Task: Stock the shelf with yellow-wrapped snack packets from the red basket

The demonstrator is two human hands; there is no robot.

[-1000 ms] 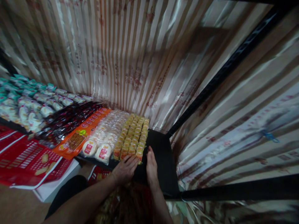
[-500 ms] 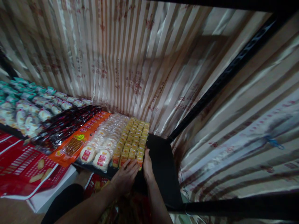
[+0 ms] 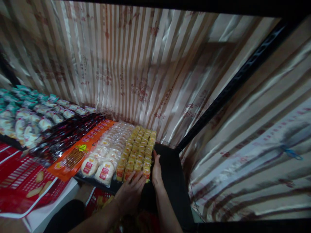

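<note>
Rows of small yellow-wrapped snack packs (image 3: 137, 149) stand closely lined up at the right end of the goods on a black shelf (image 3: 167, 171). My left hand (image 3: 131, 191) lies against the front of these rows, its outstretched fingertips touching the nearest packs. Along their right side my right hand (image 3: 157, 171) is held flat, fingers straight and pointing toward the back. Neither hand is wrapped around anything. Just left of the yellow packs are rows of round white cakes (image 3: 105, 170) in clear wrappers with red labels.
Farther left lie an orange snack bag (image 3: 70, 160), dark shiny packets (image 3: 65, 132) and white-and-green packets (image 3: 29, 100). A red printed bag or box (image 3: 21, 181) is below the shelf edge. Striped cloth (image 3: 136, 58) hangs behind, and a black metal post (image 3: 233, 77) slants at right.
The view has tilted slightly, so the shelf sits a little lower. My right hand has slid a bit farther back along the yellow packs; my left hand stays at their front.
</note>
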